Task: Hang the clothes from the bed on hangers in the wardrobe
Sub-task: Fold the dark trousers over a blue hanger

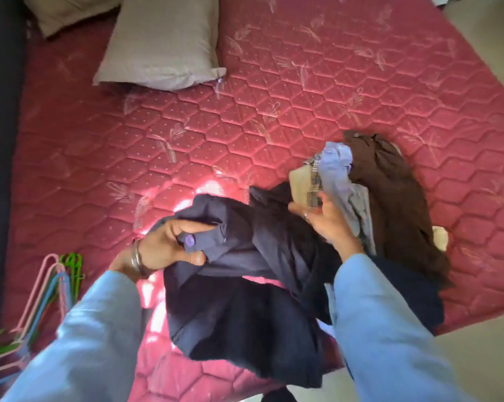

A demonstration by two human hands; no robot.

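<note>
While left hand (169, 245) clamps navy garment (245, 300), right hand's (326, 219) grip hovers apart.

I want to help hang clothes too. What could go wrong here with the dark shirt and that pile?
The dark shirt is bunched in the left hand, so it may go on a hanger crooked or creased. The right hand reaches into the pile, and lifting the shirt could drag other clothes toward the mattress edge and the floor. The hangers lie tangled together, so pulling one out might bring several.
</note>
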